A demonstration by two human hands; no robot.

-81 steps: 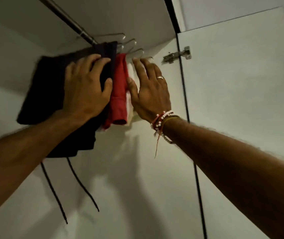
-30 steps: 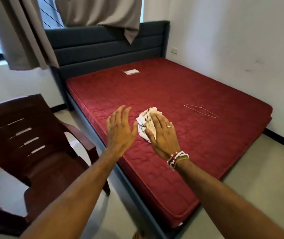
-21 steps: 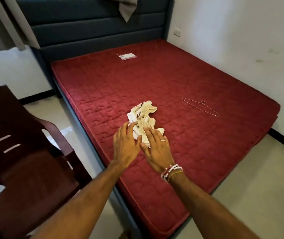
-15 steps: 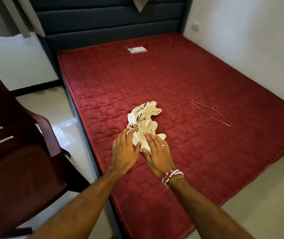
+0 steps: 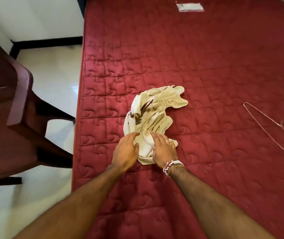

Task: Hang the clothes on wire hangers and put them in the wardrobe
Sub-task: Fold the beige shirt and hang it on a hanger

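Touching garment [image 5: 155,114] (left hand [image 5: 125,152], right hand [image 5: 163,150])

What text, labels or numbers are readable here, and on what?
Nothing can be read.
White label on the mattress: print too blurred to read.
Cream garment: dark markings, crumpled, not legible as letters.

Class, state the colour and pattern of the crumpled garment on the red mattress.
Crumpled cream garment: dark brown markings; head view.

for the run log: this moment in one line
left hand: open, on cream garment | right hand: open, on it | wire hanger: untouched, on red mattress
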